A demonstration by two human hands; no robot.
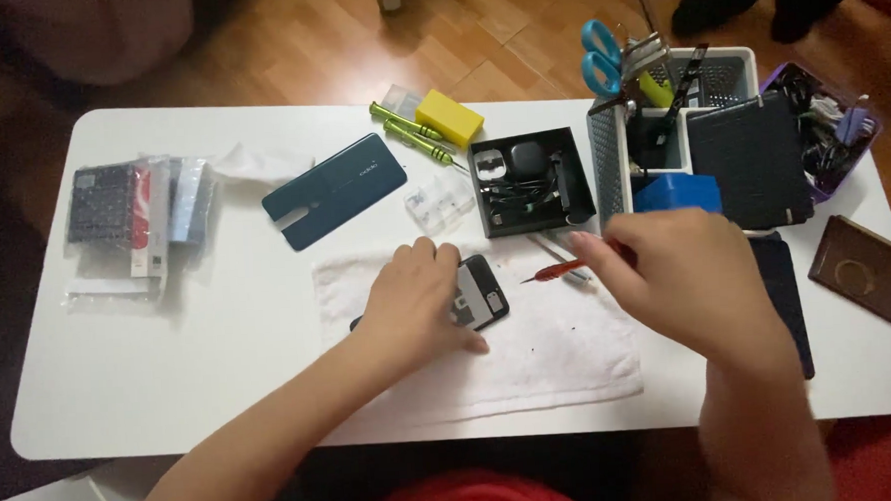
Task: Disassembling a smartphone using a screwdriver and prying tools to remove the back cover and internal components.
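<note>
We see the left hand (414, 294) lying flat on an opened phone (479, 291), its fingers (436, 256) spread over the device and pressing it onto a white cloth (531, 362) spread near the middle of the table's (220, 361) front edge. The phone's dark inner plate shows just past the fingertips. The right hand (682, 280) hovers just beside it, toward the right side of the table, with its fingers curled around a red-handled screwdriver (557, 271) whose thin tip points toward the phone without touching it.

Behind the cloth we find a teal phone back cover (335, 190), a small clear parts box (439, 199) and a black tray (528, 182) holding dark cables and small parts. Two green-handled screwdrivers (410, 132) and a yellow block (449, 117) lie near the table's back edge. A white tool basket (675, 120) with blue-handled scissors (600, 58) stands toward the back right corner. Packaged flat parts (134, 219) rest near the left edge, and a brown case (865, 270) lies at the right edge.
</note>
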